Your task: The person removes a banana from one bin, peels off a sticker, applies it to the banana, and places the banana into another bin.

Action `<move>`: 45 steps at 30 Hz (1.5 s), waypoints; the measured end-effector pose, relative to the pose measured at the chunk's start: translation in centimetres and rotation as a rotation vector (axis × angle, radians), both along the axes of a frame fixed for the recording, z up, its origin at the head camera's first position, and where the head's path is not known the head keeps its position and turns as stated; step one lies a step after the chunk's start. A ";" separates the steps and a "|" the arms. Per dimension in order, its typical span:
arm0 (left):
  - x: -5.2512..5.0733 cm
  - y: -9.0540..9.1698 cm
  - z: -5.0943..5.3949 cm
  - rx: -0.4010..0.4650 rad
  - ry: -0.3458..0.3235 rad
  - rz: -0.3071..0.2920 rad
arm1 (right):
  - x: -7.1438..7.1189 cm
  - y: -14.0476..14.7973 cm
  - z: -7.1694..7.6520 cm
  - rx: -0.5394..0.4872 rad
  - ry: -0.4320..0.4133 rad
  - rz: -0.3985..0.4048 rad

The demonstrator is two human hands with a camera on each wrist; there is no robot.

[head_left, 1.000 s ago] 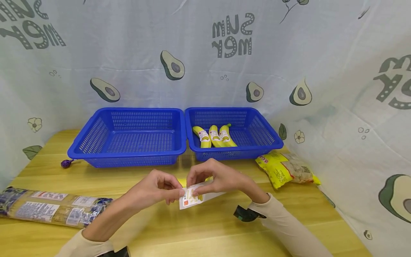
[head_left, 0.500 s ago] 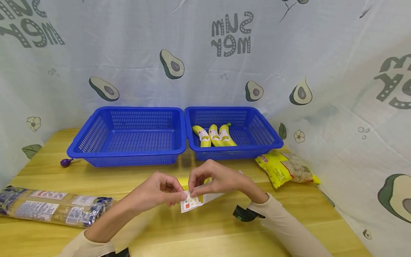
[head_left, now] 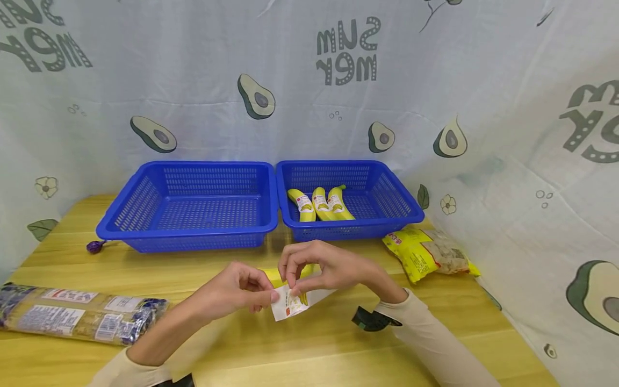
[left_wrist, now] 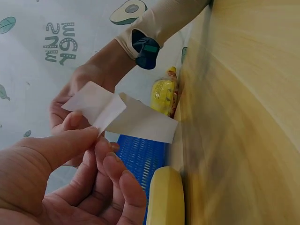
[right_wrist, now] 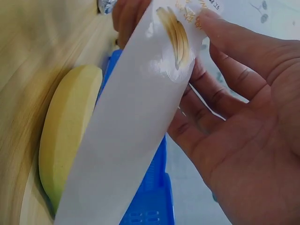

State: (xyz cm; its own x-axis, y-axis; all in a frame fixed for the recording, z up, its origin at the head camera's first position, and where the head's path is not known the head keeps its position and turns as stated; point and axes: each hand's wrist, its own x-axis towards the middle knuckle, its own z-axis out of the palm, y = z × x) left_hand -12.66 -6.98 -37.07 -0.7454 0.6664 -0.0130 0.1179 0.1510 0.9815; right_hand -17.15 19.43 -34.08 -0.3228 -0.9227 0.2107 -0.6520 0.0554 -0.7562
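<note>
Both hands hold a white sticker strip (head_left: 290, 306) printed with a banana picture and lettering. My left hand (head_left: 237, 290) pinches its near left edge between thumb and forefinger. My right hand (head_left: 329, 269) pinches the printed part from the other side, close to the left fingertips. In the left wrist view the strip (left_wrist: 150, 122) is bent, its blank white back showing. The right wrist view has the strip's (right_wrist: 126, 117) long plain tail and the banana print near the right thumb. A yellow banana (right_wrist: 70, 131) lies on the table behind the hands, partly hidden by them in the head view.
Two blue baskets stand at the back: the left one (head_left: 193, 233) and the right one (head_left: 358, 222), which holds three labelled bananas (head_left: 321, 204). A yellow bag (head_left: 427, 255) lies at right, a long clear-wrapped package (head_left: 77, 314) at left, and a purple lollipop (head_left: 95, 246) by the left basket.
The strip's printed end has bent and turned between the fingertips. My right fingers have shifted slightly along it; both hands stay at nearly the same spot.
</note>
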 end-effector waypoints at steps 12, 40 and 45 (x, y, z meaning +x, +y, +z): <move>0.3 0.4 -1.2 -0.038 -0.002 -0.009 | 0.1 0.2 0.2 0.018 -0.016 -0.010; 0.4 0.8 -2.6 -0.235 0.048 0.013 | 0.1 0.4 0.7 0.065 -0.091 -0.010; 0.6 0.6 -2.4 -0.352 0.151 0.035 | 0.0 0.4 0.5 0.101 -0.074 -0.039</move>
